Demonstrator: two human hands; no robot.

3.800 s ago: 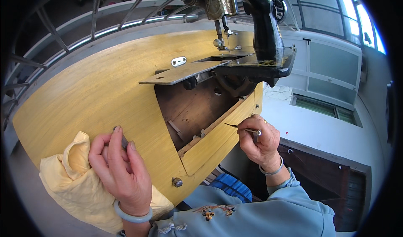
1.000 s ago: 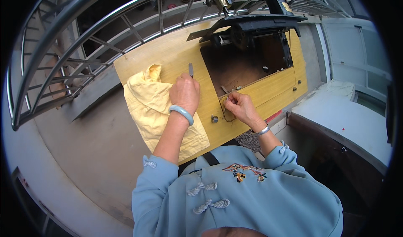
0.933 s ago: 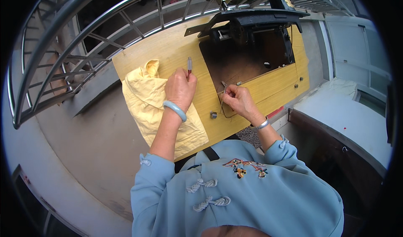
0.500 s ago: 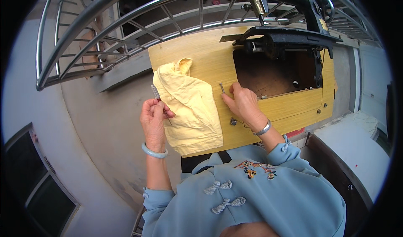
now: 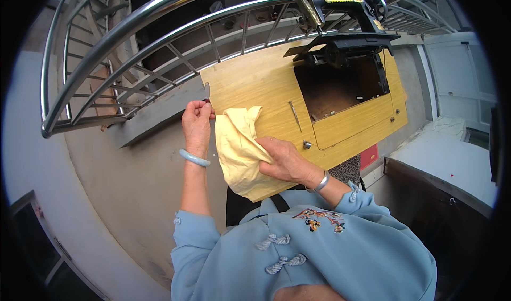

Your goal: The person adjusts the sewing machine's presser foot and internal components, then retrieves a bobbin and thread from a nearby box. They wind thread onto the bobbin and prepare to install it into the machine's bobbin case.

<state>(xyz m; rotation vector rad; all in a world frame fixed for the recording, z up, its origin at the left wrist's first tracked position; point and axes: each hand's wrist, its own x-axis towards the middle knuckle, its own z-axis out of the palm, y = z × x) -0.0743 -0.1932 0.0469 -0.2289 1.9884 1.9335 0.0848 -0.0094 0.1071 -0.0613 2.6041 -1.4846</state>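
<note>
In my left hand, closed at the left edge of the wooden table, is a small screwdriver with a clear handle; its blade is hidden. A crumpled yellow cloth lies on the table's left side. My right hand is closed on the right part of this cloth, bunching it between thumb and fingers. To the right of the cloth rest a slim pointed metal tool and a small round metal piece.
A black sewing machine stands tipped up behind a rectangular opening in the wooden tabletop. Metal railings run along the far side. A pale ledge is at the right.
My right hand has left the slim metal tool by the opening and taken hold of the cloth, which is more bunched. My left hand has moved farther away with the screwdriver.
</note>
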